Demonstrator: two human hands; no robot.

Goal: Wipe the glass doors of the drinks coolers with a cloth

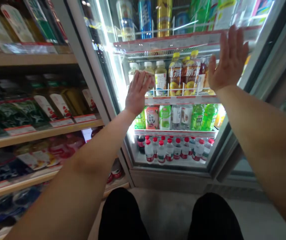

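Observation:
A folded, pale brownish cloth (150, 78) sits under the fingers of my left hand (136, 95), against the glass door (108, 55) of a lit drinks cooler. My right hand (229, 60) is raised at the upper right of the door, palm toward the glass and fingers stretched out, holding nothing. Whether its palm touches the glass I cannot tell. Behind the pane, near the cloth, stand white-capped tea bottles (160, 75) and yellow-capped iced tea bottles (175, 73).
Wooden shelves (30, 128) with bottled drinks run along the left. Lower cooler shelves hold green bottles (197, 117) and red-capped water bottles (169, 149). A metal door frame (235, 146) borders the right side. My knees (123, 213) are above the grey floor (165, 210).

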